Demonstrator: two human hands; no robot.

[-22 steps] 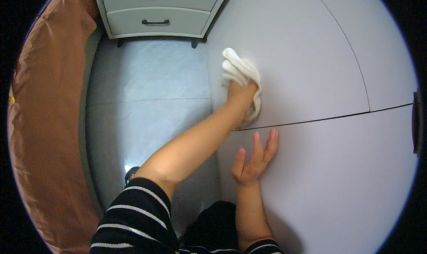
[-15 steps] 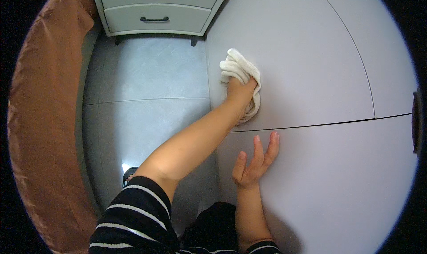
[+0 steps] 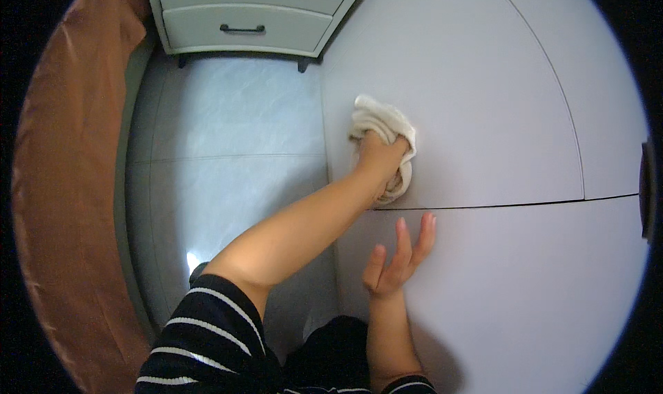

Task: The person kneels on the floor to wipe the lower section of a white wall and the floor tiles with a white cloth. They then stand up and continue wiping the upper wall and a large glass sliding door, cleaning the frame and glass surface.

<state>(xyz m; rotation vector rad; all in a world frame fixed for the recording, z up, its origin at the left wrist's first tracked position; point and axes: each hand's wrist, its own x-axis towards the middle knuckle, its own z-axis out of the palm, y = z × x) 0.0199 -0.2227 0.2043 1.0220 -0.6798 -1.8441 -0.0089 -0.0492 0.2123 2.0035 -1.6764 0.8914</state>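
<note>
My left hand (image 3: 380, 158) grips a bunched cream-white cloth (image 3: 387, 118) and presses it against a smooth pale panel (image 3: 483, 131). Folds of the cloth wrap around the hand and hide most of its fingers. Just below the dark seam between two panels, my right hand (image 3: 394, 266) holds nothing. Its fingers are spread, with the tips by the lower panel (image 3: 518, 290). Whether they touch it, I cannot tell.
A pale grey-green drawer cabinet (image 3: 245, 40) with black handles stands on short dark legs at the far end. Brown fabric (image 3: 72, 207) runs down the left side. Grey tiled floor (image 3: 228, 187) lies between. A dark handle (image 3: 647, 190) is at the right edge.
My left hand has shifted the cloth slightly to the right and toward me. My right hand stays spread, a little lower in view.
</note>
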